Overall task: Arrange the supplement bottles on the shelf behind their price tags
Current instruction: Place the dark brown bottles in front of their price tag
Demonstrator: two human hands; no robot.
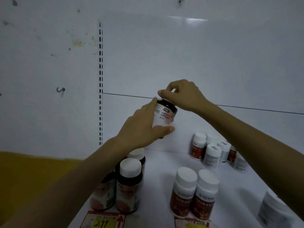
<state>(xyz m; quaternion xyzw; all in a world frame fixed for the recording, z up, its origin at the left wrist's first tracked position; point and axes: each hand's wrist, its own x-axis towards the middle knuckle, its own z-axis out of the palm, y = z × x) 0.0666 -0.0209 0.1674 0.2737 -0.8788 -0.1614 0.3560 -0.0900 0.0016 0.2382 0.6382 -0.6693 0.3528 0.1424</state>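
Head camera looks forward and down, close over the shelf [164, 162].

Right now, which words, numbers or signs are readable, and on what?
"299": handwritten on the yellow price tag.
"Four Red ... Soft Candy": label of the held bottle; the rest is unclear.
Upward red arrow: beside that tag.
Too blurred: red-labelled bottles, right price tag.

Left hand [141, 127] and right hand [182, 94] grip a dark bottle [165, 115] above the shelf [164, 162].

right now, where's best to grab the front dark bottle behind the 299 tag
Likely by the white cap, from above: the dark bottle stands upright, another bottle crowds its left, and the top is clear.
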